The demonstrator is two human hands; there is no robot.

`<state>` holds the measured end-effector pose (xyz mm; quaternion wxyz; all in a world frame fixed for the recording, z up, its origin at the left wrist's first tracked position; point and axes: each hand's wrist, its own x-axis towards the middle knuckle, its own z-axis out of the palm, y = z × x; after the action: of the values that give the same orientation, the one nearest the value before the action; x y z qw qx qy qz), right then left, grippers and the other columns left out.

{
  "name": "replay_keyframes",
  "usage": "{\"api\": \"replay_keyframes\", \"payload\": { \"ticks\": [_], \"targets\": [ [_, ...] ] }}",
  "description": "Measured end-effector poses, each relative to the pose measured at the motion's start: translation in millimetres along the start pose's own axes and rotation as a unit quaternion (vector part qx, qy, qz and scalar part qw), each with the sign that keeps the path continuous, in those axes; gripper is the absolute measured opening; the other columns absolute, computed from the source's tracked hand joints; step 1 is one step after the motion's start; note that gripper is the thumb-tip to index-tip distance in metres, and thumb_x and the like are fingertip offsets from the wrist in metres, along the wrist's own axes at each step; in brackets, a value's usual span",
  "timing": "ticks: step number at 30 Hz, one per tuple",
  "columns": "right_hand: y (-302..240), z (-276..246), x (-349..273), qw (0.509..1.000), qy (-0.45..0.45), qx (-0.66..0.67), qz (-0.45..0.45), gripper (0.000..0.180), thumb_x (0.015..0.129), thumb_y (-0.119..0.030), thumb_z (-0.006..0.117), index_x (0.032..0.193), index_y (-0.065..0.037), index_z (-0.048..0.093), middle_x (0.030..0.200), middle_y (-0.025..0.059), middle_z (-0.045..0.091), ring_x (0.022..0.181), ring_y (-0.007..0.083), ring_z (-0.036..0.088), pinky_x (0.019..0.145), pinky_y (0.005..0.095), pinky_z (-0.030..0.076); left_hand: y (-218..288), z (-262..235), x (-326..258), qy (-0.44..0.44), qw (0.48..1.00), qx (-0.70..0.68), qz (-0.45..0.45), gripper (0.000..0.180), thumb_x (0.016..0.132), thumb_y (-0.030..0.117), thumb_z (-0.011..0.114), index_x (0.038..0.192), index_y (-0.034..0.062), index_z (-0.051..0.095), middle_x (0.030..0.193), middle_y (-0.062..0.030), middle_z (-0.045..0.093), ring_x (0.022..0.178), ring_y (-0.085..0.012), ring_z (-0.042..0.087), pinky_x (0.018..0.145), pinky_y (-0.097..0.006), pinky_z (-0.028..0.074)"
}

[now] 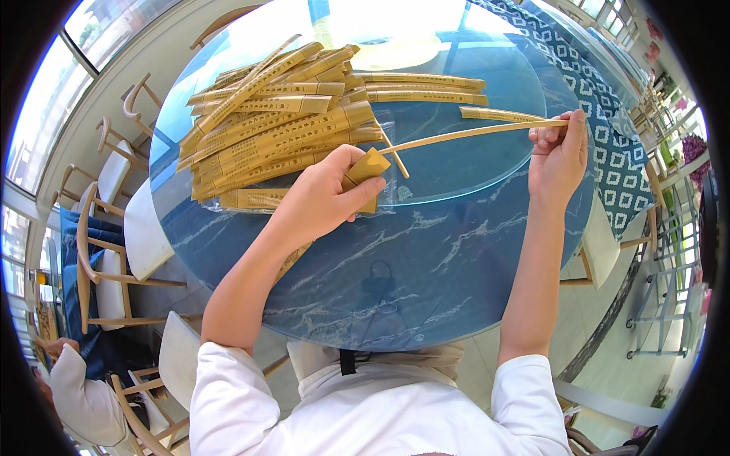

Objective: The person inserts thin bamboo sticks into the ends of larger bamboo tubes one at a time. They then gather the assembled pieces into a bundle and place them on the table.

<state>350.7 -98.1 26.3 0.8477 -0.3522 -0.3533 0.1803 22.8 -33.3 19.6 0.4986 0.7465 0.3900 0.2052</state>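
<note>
My left hand (323, 190) is closed around a gold paper chopstick sleeve (363, 169), whose body runs back under my wrist. Long pale wooden chopsticks (471, 134) stretch from the sleeve's open end to my right hand (559, 156). Its thumb and fingers pinch their far end; I cannot tell whether it is one or a pair. Beyond my left hand lies a heap of printed gold chopstick sleeves (274, 125), partly on clear plastic. Several more sleeves (426, 87) lie in a row to the right of it. A bare chopstick (393, 152) pokes out beside the heap.
The round blue marbled table (426, 304) carries a glass turntable (456, 182). Wooden chairs with pale seats (144, 232) stand at the left, and a person's white sleeve (87, 399) shows at lower left. A patterned blue cloth (620, 167) covers something at right, near a metal rack (661, 311).
</note>
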Motion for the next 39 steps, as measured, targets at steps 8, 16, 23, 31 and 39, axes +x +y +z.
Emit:
{"api": "replay_keyframes", "payload": {
  "ticks": [8,16,23,31,39],
  "targets": [
    [-1.3,3.8,-2.3,1.000,-0.018,-0.010,-0.015,0.032,0.113,-0.033,0.056,0.094,-0.007,0.060,0.067,0.0012,0.051,0.060,0.0115,0.048,0.063,0.0309,0.049,-4.3,0.5,1.7,-0.004,1.000,0.015,0.001,0.041,0.099,0.031,0.076,0.120,0.0004,0.059,0.087,-0.0088,0.072,0.064,-0.0121,0.063,0.059,-0.028,0.052],
    [-4.5,4.6,-4.5,0.998,-0.046,-0.008,-0.032,0.032,0.113,-0.034,0.055,0.095,-0.008,0.059,0.068,0.0021,0.051,0.059,0.0114,0.047,0.062,0.0308,0.049,-7.0,4.6,1.4,0.014,0.999,0.028,0.024,0.044,0.097,0.028,0.078,0.123,-0.0016,0.059,0.092,-0.0123,0.074,0.068,-0.0149,0.070,0.062,-0.030,0.056],
    [-6.1,6.4,-6.8,0.998,-0.063,-0.006,-0.028,0.033,0.113,-0.035,0.054,0.096,-0.007,0.059,0.068,0.0026,0.051,0.059,0.0119,0.047,0.062,0.0307,0.050,-2.3,3.9,1.9,0.030,0.999,0.022,0.010,0.038,0.098,0.022,0.075,0.126,0.0008,0.060,0.090,-0.0054,0.071,0.064,-0.0089,0.065,0.059,-0.025,0.053],
    [-6.1,10.1,-7.1,0.999,-0.026,-0.007,-0.046,0.035,0.113,-0.037,0.055,0.094,-0.007,0.058,0.068,0.0036,0.052,0.058,0.0121,0.048,0.061,0.0304,0.051,-5.0,3.5,1.2,0.044,0.995,0.081,0.023,0.045,0.096,0.028,0.075,0.128,-0.0007,0.062,0.091,-0.0152,0.075,0.076,-0.0224,0.073,0.070,-0.034,0.056],
    [-6.2,14.0,-12.5,0.997,-0.064,-0.009,-0.037,0.037,0.112,-0.039,0.055,0.095,-0.006,0.059,0.066,0.0038,0.053,0.059,0.0121,0.049,0.061,0.0305,0.051,-12.1,5.7,2.2,0.043,0.991,0.115,0.056,0.044,0.095,0.029,0.075,0.126,-0.0006,0.063,0.097,-0.0186,0.076,0.081,-0.0280,0.074,0.076,-0.036,0.057]
  ]
}}
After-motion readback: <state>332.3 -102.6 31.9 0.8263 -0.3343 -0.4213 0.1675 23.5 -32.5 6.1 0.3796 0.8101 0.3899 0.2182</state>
